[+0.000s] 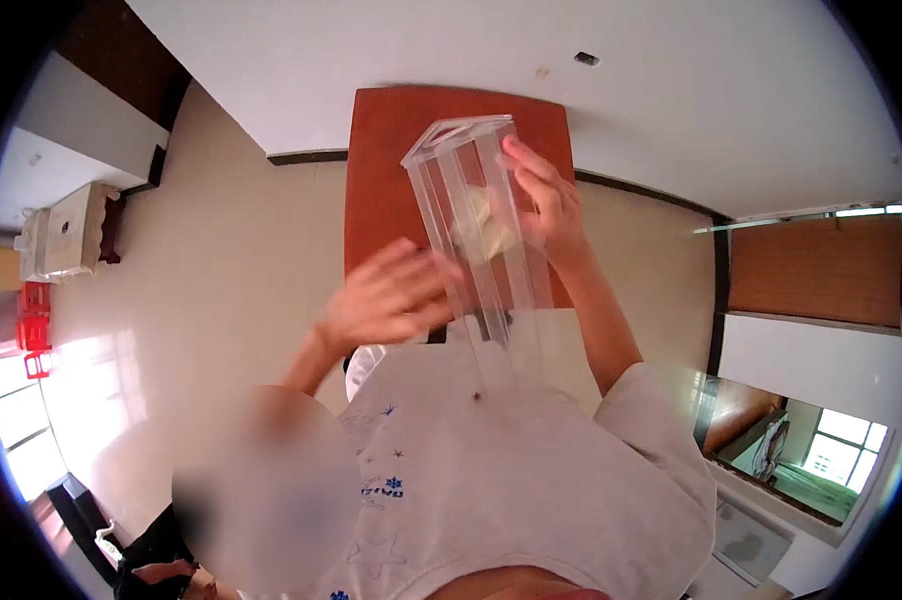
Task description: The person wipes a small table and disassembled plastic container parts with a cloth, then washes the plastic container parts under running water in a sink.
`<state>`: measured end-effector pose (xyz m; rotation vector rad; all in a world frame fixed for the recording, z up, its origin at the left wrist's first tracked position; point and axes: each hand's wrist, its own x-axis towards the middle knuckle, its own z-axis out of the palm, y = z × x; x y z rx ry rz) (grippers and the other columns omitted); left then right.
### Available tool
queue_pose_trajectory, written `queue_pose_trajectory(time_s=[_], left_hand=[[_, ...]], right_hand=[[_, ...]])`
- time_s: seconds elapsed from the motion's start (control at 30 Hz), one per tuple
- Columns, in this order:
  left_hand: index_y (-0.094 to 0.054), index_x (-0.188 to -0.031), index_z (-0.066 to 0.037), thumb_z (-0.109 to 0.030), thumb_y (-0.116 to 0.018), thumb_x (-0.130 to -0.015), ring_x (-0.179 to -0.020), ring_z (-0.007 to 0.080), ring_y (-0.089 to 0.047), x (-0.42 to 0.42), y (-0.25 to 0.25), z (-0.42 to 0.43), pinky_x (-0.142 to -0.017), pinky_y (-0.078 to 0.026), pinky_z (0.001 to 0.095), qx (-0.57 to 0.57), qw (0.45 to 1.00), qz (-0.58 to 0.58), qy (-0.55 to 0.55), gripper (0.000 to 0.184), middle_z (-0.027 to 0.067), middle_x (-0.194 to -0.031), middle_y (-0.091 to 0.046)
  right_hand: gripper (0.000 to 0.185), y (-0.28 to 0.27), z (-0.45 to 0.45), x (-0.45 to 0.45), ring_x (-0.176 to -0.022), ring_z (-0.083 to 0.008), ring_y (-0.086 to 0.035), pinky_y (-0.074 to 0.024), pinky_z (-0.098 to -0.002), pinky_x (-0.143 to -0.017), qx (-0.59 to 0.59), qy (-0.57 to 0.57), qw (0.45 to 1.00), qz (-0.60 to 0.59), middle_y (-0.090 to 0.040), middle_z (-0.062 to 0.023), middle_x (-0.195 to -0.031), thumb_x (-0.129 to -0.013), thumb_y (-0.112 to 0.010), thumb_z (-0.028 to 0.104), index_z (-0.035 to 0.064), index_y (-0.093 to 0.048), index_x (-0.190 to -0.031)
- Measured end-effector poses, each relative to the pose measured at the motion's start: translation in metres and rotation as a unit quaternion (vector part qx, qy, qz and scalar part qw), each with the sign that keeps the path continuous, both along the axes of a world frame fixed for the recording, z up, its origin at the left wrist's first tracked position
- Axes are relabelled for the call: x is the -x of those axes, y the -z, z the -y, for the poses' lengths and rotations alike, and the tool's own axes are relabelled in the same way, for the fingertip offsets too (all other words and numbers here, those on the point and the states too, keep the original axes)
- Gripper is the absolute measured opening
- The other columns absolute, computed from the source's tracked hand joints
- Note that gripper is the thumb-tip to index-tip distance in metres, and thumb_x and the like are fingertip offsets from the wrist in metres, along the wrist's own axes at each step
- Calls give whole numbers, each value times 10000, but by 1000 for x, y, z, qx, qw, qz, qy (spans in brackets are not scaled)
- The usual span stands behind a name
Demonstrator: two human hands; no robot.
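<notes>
A long, clear plastic container (451, 180) stands tilted between my hands, its flat end towards the wall and its other end near my shirt. My right hand (551, 205) grips its right side, with the fingers along the upper part. On the left, my left hand (391, 295) is blurred, its fingers spread beside the container's left wall; whether they touch it is unclear. Through the plastic a pale, yellowish item (483, 225) shows, and I cannot tell whether it is inside or behind. Beneath lies the reddish-brown table (386, 200).
A white wall (661, 110) rises beyond the table. Red stools (34, 330) and a white cabinet (76, 230) stand far left. At the lower left, a person's dark clothing (166, 550) shows. A window opening (831, 450) is at the right.
</notes>
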<state>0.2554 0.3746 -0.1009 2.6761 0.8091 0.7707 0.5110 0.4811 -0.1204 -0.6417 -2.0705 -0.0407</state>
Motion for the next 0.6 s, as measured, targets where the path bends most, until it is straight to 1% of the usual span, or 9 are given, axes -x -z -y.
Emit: queue_pose_trajectory(time_s=[0.07,0.1,0.2,0.3,0.37,0.47,0.5,0.57,0.6], left_hand=[[-527,-1189,-35,-123,-634,-796,-1311,332,-440,8,-11,-22,-1083,-365,436,41,984,129,-115,417,155,-1418,-429],[-543,-1180,-7,-103,-609,-789,-1337,326,-418,9,-13,-34,-1095,-350,430,-167,929,287,-165,408,171,-1453,-407],[-567,-1248,-26,-56,-607,-811,-1184,354,-555,0,-71,-48,-1016,-435,428,12,965,225,-136,440,152,-1254,-598],[-591,-1240,-24,-66,-641,-798,-1036,341,-638,2,-68,-56,-901,-517,391,45,961,271,-41,446,157,-1160,-649],[-588,-1263,-22,-24,-617,-771,-979,278,-686,0,-81,-54,-837,-560,349,44,973,216,-70,493,125,-1168,-669],[-609,-1254,-84,-24,-645,-782,-930,242,-698,-2,-84,-64,-786,-581,326,46,986,125,-98,477,75,-1148,-682],[-612,-1254,-110,-17,-644,-790,-922,237,-698,-1,-79,-71,-772,-586,331,35,990,120,-70,474,66,-1139,-685],[-615,-1254,-137,-9,-642,-798,-914,233,-698,-3,-71,-75,-758,-591,335,23,992,115,-41,474,57,-1130,-688],[-614,-1251,-135,-26,-652,-800,-897,239,-700,-5,-68,-75,-748,-592,341,42,992,103,-57,466,57,-1125,-689]], right_hand=[[434,-21,0,1,-1039,-222,-659,-593,-308,-763,-63,-47,997,21,-580,-72,-1296,-788,-739,107,70,-482,-1135],[380,-30,4,5,-1038,-217,-659,-595,-307,-766,-103,-66,991,45,-585,-84,-1285,-782,-737,92,72,-510,-1086],[303,-49,21,17,-1032,-208,-659,-599,-299,-775,-115,-112,986,51,-585,-103,-1279,-764,-739,56,77,-555,-1003],[302,-61,27,20,-1028,-201,-660,-600,-295,-782,-105,-143,984,31,-575,-109,-1286,-750,-736,21,76,-582,-1004],[329,-60,33,19,-1028,-200,-660,-600,-297,-784,-106,-146,983,24,-571,-107,-1289,-747,-729,7,72,-593,-1039],[359,-56,41,18,-995,-195,-665,-600,-292,-764,77,-63,993,63,-568,-111,-1276,-786,-682,-31,64,-598,-1122],[321,-55,42,22,-969,-189,-663,-591,-289,-759,241,-95,959,-113,-570,-118,-1257,-843,-640,19,59,-586,-1157],[294,-53,40,19,-942,-184,-661,-583,-286,-754,389,-122,868,-282,-572,-125,-1238,-900,-598,68,53,-575,-1192],[307,-50,34,11,-918,-169,-652,-572,-281,-757,493,-165,809,-274,-575,-134,-1219,-944,-543,136,51,-533,-1239]])
